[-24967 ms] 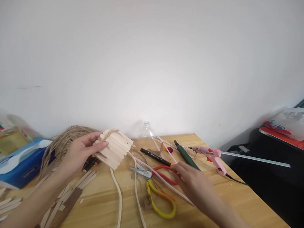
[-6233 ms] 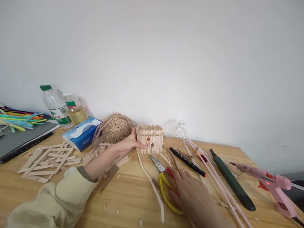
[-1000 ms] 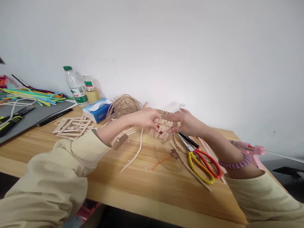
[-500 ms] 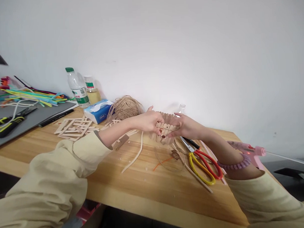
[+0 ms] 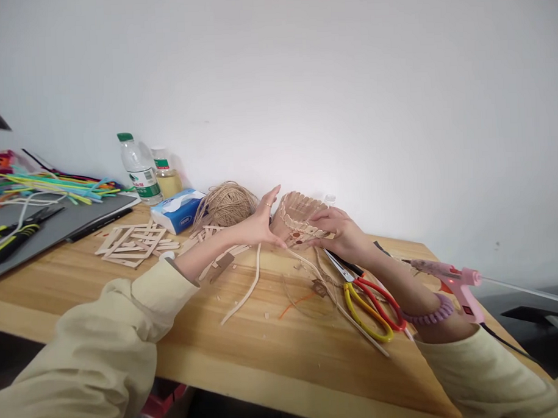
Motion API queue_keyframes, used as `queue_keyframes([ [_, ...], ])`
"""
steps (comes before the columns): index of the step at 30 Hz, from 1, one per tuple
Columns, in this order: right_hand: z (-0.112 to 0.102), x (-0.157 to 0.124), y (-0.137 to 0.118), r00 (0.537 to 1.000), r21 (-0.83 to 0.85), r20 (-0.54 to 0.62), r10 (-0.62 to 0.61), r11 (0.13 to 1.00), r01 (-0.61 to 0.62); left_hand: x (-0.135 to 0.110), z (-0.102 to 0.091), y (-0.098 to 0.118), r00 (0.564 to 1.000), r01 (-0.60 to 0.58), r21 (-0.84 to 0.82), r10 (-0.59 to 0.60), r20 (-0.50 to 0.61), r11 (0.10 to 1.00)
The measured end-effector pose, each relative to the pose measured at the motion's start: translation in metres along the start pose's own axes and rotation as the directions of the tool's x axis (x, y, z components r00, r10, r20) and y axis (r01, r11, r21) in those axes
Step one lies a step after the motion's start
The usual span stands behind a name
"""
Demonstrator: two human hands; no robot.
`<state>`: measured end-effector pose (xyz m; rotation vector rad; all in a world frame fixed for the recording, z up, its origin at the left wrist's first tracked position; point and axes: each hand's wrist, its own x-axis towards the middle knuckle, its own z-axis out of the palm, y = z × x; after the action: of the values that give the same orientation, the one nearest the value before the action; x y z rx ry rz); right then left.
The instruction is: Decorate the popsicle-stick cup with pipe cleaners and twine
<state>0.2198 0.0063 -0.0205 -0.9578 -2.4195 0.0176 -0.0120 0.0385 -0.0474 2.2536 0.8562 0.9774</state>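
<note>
A basket made of wooden craft sticks [image 5: 301, 206], with a braided trim along its rim and small brown dots on its side, is tilted near the wall. My right hand [image 5: 341, 234] grips its right side, thumb below and fingers over the rim. To the left of the basket, my left hand [image 5: 261, 225] is open, thumb and fingers spread apart, with nothing between them. Whether a left fingertip still touches the basket I cannot tell. A pale cord [image 5: 318, 271] runs from beneath the basket toward the front right.
Scissors [image 5: 367, 303] with red and yellow handles lie below my right hand. A pink glue gun [image 5: 455, 279] stands at the right. A twine ball [image 5: 230, 203], tissue pack [image 5: 178, 211], craft sticks [image 5: 134, 241], bottles [image 5: 140, 174], pliers [image 5: 18, 233] and pipe cleaners [image 5: 63, 183] are left.
My left hand has let go of the basket, moved left and spread its fingers. The basket has tipped so more of its inside shows, with my right hand still on it.
</note>
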Motion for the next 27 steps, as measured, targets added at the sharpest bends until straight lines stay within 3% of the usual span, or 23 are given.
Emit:
queue_keyframes([
  [2,-0.001,-0.001,-0.005,0.999,-0.014,-0.042,-0.032,0.999,0.031,-0.003,0.008,-0.009,1.0,-0.011,-0.073,0.011,-0.002,0.997],
  [4,-0.003,-0.003,-0.011,0.996,-0.03,-0.045,-0.075,0.997,0.073,-0.004,0.016,-0.011,0.994,-0.065,-0.118,0.054,-0.09,0.991],
  [8,-0.012,-0.005,-0.022,0.984,-0.049,-0.037,-0.175,0.984,0.173,-0.002,0.02,0.003,0.962,-0.191,-0.137,0.158,-0.224,0.972],
  [10,-0.019,-0.006,-0.024,0.983,-0.044,-0.123,-0.134,0.991,0.13,-0.003,0.018,0.011,0.954,-0.236,-0.131,0.203,-0.222,0.963],
  [13,-0.025,-0.004,-0.022,0.962,-0.082,-0.267,0.054,0.994,-0.079,-0.008,0.015,0.017,0.95,-0.255,-0.087,0.233,-0.208,0.963],
  [16,-0.022,-0.001,-0.019,0.957,-0.225,-0.236,0.166,0.949,-0.22,-0.014,0.017,0.013,0.954,-0.25,-0.026,0.241,-0.18,0.968],
  [22,-0.009,0.004,-0.021,0.968,-0.378,-0.176,0.178,0.896,-0.233,-0.019,0.029,-0.007,0.91,-0.376,0.11,0.388,-0.143,0.92],
  [27,-0.007,0.004,-0.022,0.977,-0.428,-0.145,0.154,0.881,-0.202,-0.021,0.029,-0.011,0.915,-0.378,0.101,0.388,-0.11,0.92],
])
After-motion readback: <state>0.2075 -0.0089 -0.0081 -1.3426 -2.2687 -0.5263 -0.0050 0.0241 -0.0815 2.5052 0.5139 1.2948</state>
